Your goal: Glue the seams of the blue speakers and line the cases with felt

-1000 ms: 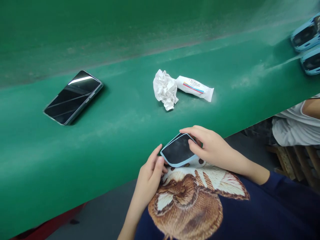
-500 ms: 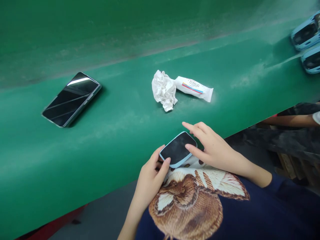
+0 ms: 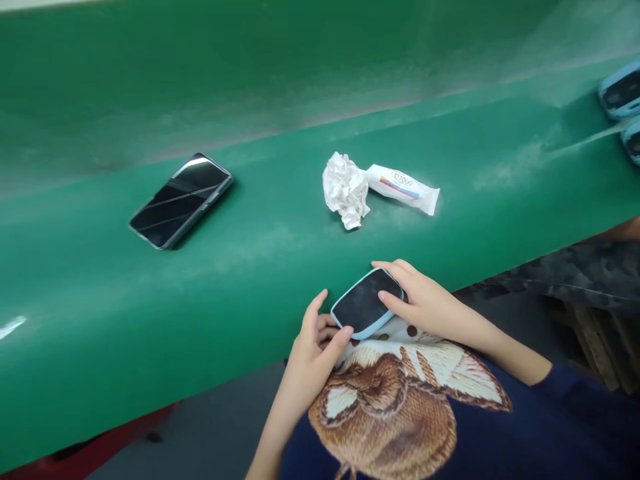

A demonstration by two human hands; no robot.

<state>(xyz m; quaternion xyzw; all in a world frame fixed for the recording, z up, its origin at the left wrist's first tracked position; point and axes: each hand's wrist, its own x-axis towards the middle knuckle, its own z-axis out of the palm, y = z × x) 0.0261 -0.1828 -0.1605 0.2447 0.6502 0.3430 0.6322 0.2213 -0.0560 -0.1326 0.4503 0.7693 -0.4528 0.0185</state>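
Note:
A small handheld device (image 3: 367,303) with a black face and a light-blue rim is held at a tilt over the table's near edge, in front of my shirt. My left hand (image 3: 315,353) supports its left end. That thumb rests at the lower left corner, the index finger sticks up off the rim, and the other fingers reach partly hidden beneath. Gripping the right end is my right hand (image 3: 417,300), its thumb on the black face and its fingers along the far edge. The underside of the device is hidden.
On the green table (image 3: 250,280) lie a crumpled white tissue (image 3: 346,190), a white D7000 tube (image 3: 403,189) touching it, and a black smartphone (image 3: 181,201) to the left. Light-blue devices (image 3: 623,93) sit at the far right. Part of another person's arm (image 3: 625,231) shows at the right edge.
My right fingers have come down onto the far edge of the device. My left index finger has lifted away from the rim. The view has shifted, so the table things appear farther right.

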